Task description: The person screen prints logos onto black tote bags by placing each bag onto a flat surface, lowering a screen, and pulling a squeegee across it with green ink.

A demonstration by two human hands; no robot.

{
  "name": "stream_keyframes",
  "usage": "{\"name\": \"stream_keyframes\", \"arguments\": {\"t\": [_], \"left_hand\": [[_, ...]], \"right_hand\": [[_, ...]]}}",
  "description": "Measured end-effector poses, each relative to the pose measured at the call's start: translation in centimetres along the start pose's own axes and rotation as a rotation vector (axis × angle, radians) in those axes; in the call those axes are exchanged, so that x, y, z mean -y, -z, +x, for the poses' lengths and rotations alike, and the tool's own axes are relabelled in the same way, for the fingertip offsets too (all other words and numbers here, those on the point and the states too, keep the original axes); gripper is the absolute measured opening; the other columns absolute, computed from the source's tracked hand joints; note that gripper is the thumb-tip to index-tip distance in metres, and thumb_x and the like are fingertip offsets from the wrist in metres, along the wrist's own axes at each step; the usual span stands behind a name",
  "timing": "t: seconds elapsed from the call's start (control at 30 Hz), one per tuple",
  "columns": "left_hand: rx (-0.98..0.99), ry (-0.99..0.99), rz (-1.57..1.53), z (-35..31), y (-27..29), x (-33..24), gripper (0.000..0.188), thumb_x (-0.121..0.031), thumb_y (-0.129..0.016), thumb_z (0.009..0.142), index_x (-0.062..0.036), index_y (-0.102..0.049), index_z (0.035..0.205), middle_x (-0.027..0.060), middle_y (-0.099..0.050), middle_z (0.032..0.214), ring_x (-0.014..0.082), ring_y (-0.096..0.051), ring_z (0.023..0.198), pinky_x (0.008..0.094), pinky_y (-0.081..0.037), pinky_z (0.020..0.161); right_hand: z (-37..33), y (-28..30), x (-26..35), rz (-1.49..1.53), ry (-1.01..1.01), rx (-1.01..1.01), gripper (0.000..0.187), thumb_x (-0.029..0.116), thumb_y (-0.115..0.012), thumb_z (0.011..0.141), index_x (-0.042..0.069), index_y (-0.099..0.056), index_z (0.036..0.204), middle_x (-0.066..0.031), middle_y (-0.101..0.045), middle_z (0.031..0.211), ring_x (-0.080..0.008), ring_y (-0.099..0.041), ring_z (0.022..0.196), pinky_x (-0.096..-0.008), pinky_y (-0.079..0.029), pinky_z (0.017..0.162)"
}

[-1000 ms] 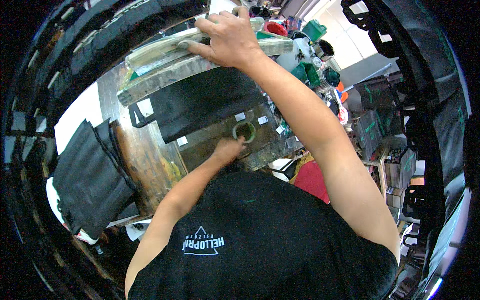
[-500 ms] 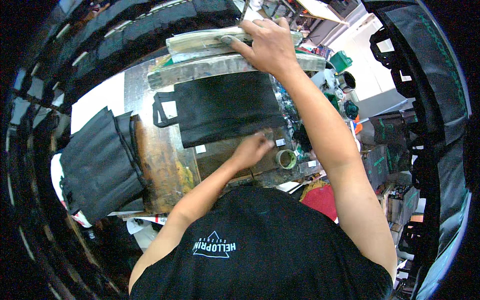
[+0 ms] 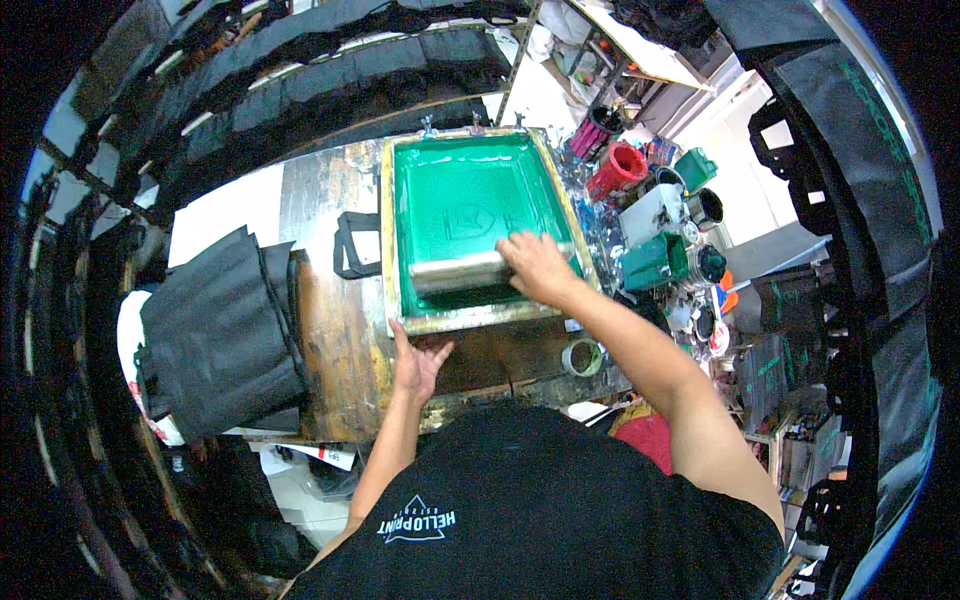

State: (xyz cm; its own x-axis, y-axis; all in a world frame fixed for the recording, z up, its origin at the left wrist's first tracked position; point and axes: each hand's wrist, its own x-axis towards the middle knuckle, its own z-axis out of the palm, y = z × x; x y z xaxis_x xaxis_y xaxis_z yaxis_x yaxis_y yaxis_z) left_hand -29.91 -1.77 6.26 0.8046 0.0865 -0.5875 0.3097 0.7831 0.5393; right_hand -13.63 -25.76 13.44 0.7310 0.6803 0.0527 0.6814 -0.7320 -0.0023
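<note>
A wooden-edged printing screen lies flat on the table, its mesh coated with green ink. Across the near part of the mesh stands a squeegee, and my right hand is closed over the right part of its top edge. At the near left corner of the frame is my left hand, its thumb up against the wood and its fingers spread. The screen covers most of a black fabric bag, whose handle sticks out to the left.
Black bags are piled at the table's left. Along the right stand a red pot, a green container and other ink vessels. A roll of tape sits near the front edge. Hinge clamps line the screen's far side.
The raised screen has come down over the black bag. My right hand has moved from the raised squeegee and frame toward me, and my left hand has shifted left to the frame's near corner.
</note>
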Motion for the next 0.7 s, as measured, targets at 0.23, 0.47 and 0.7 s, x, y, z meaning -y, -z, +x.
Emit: {"name": "stream_keyframes", "arguments": {"t": [0.23, 0.47, 0.7], "left_hand": [[-0.084, 0.057, 0.029, 2.4, 3.7, 2.5, 0.103, -0.084, -0.044, 0.088, -0.0101, -0.026, 0.156, 0.0132, -0.048, 0.146, 0.0315, -0.053, 0.126, 0.0511, -0.046, 0.104], [-0.118, 0.072, 0.134, 2.8, 4.1, 2.8, 0.107, -0.086, -0.04, 0.088, -0.011, -0.016, 0.16, 0.0164, -0.035, 0.158, 0.0349, -0.046, 0.137, 0.0531, -0.043, 0.108], [-0.173, 0.071, 0.133, 2.3, 2.6, 2.0, 0.108, -0.085, -0.036, 0.09, -0.0085, -0.006, 0.161, 0.019, -0.032, 0.159, 0.0365, -0.045, 0.138, 0.0544, -0.043, 0.108]], "right_hand": [[1.7, -1.0, -2.1, 0.107, -0.103, -0.112, 0.056, 0.013, -0.078, 0.072, 0.012, -0.054, 0.122, -0.0088, -0.059, 0.112, -0.029, -0.057, 0.11, -0.0464, -0.043, 0.085], [11.1, -2.8, -8.8, 0.021, -0.144, -0.199, 0.064, 0.014, -0.082, 0.07, 0.014, -0.054, 0.128, -0.0087, -0.06, 0.114, -0.0296, -0.056, 0.112, -0.0514, -0.042, 0.089], [21.5, -7.5, -13.4, -0.144, -0.212, -0.325, 0.035, 0.014, -0.06, 0.09, 0.017, -0.058, 0.125, -0.0046, -0.062, 0.11, -0.0249, -0.059, 0.108, -0.0567, -0.042, 0.092]]}}
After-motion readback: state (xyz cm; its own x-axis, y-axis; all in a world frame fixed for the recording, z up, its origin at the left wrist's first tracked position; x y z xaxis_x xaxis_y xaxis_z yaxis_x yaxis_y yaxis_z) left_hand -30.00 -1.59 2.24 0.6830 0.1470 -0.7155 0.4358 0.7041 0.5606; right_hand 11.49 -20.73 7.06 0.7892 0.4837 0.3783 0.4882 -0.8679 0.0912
